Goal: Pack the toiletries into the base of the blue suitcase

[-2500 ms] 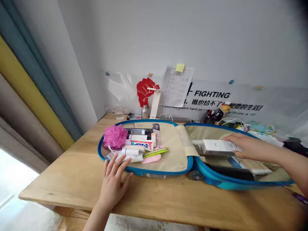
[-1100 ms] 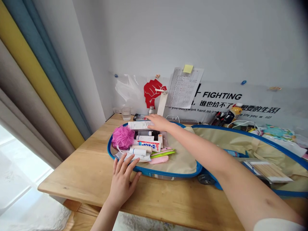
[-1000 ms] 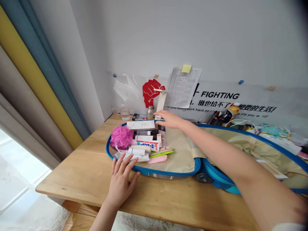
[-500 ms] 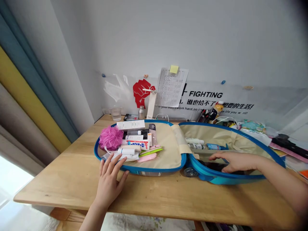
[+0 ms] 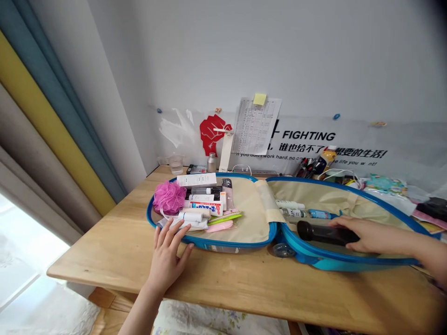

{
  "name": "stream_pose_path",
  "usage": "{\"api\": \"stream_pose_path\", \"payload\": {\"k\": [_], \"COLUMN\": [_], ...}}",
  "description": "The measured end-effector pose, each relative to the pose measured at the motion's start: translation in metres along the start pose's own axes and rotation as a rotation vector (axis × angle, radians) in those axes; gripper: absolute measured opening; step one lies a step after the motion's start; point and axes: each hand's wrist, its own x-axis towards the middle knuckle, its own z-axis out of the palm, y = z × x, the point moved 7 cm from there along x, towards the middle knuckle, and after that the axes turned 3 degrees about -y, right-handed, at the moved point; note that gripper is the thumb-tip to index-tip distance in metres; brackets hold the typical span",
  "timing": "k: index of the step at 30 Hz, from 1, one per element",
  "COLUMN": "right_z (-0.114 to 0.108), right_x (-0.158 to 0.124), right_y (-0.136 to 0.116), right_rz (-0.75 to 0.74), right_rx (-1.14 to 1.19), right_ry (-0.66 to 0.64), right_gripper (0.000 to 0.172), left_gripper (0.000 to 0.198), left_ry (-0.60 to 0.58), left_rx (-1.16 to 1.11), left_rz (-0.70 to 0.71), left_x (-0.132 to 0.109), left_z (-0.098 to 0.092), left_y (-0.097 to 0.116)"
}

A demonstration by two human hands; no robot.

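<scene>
R hand (image 5: 372, 235) is shut round a black cylindrical plastic item (image 5: 323, 233), fingers wrapped over its end; it's held low inside the R half of an open blue-rimmed suitcase (image 5: 230, 245), just above the beige fabric lining (image 5: 324, 200). Exact kind of item: can't tell. Nearby in same half, a row lies close together: white plastic tube (image 5: 289, 204), small silver-labelled bottle (image 5: 293, 213), blue slim tube (image 5: 319, 214).

L hand (image 5: 167, 260) is wide open, fingers spread, empty, tips at or just over the L half's blue rim; contact w/ the contents can't be told. L half is packed: pink mesh bath puff (image 5: 169, 197), white rectangular box (image 5: 196, 179), white carton w/ red & blue print (image 5: 206, 208), white tubes (image 5: 190, 216), green slim plastic item (image 5: 225, 217), pink oblong item (image 5: 219, 226).

Beige fabric strap (image 5: 268, 201) lies over the middle, btw the halves. Suitcase sits open on a light wood table (image 5: 104, 260), small clear wheel (image 5: 283, 250) at front.
</scene>
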Motion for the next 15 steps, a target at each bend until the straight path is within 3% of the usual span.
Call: {"api": "stream_pose_path", "payload": {"k": [4, 7, 10, 15], "right_z": [-0.042, -0.055, -0.045, 0.003], "right_x": [-0.012, -0.012, -0.004, 0.018], "right_y": [-0.022, -0.071, -0.141, -0.249], "right_rz": [-0.056, -0.139, -0.262, -0.479], "right_rx": [-0.018, 0.012, 0.031, -0.027], "right_ry": [0.148, 0.157, 0.112, 0.002], "right_gripper": [0.045, 0.050, 0.054, 0.051], "left_gripper": [0.050, 0.055, 0.060, 0.071], "left_ry": [0.003, 0.000, -0.002, 0.012], "left_rx": [-0.010, -0.013, -0.004, 0.001], "left_rz": [-0.010, -0.010, 0.003, 0.004], "left_x": [0.000, 0.000, -0.001, -0.002], "left_z": [-0.001, -0.001, 0.000, 0.001], "left_y": [-0.001, -0.002, -0.002, -0.004]}}
